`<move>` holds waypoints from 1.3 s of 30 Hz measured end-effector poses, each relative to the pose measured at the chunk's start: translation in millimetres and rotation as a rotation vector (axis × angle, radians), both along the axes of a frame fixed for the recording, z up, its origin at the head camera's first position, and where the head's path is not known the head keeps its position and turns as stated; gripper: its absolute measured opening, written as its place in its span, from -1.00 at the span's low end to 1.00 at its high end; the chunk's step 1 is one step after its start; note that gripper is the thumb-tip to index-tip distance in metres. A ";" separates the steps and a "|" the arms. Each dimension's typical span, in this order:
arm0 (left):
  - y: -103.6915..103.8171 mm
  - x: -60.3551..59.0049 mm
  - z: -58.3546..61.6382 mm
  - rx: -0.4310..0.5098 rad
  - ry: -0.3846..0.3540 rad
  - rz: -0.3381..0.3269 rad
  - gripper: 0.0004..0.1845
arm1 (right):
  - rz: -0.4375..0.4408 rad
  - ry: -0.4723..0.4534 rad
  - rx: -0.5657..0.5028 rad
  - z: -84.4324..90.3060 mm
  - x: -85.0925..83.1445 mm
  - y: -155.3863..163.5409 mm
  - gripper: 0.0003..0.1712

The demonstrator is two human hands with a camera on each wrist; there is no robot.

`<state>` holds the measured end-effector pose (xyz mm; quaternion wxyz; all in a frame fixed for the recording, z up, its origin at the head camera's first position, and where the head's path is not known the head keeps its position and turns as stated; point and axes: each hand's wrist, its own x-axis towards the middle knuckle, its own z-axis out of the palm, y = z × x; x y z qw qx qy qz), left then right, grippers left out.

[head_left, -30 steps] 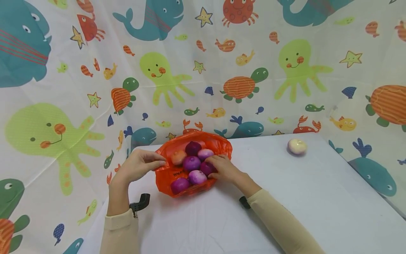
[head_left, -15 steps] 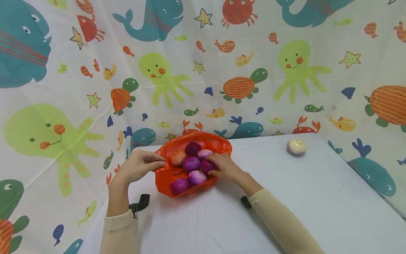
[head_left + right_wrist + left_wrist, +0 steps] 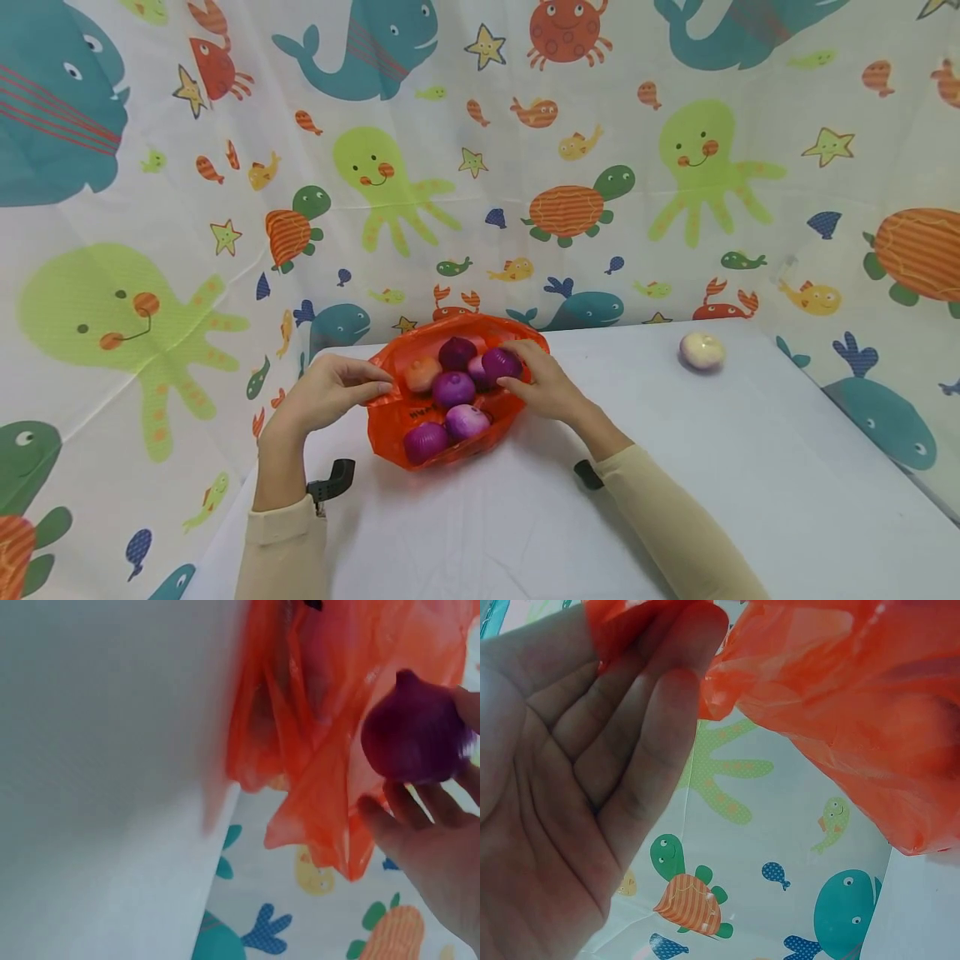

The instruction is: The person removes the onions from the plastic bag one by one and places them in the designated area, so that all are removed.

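Pinching the left rim of the red bag [image 3: 386,432], the left hand [image 3: 326,392] has its fingers drawn together. Inside the bag lie six onions [image 3: 453,389]: three purple, two pale, one orange. The right hand [image 3: 547,385] curls its fingers, spread to its width, round a purple onion [image 3: 501,367] at the bag's right side. This one's tip points toward the top of the right wrist view; the blurred, roundish body probably has no marked long axis.

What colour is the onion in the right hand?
Purple. The onion shows best in the right wrist view.
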<state>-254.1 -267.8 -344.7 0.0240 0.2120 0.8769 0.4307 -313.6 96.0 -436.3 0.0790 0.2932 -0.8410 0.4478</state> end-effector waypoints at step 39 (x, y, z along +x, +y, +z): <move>-0.5 0.7 0.1 -0.007 -0.003 0.014 -0.75 | -0.306 0.049 -0.289 2.3 -26.5 74.0 -0.31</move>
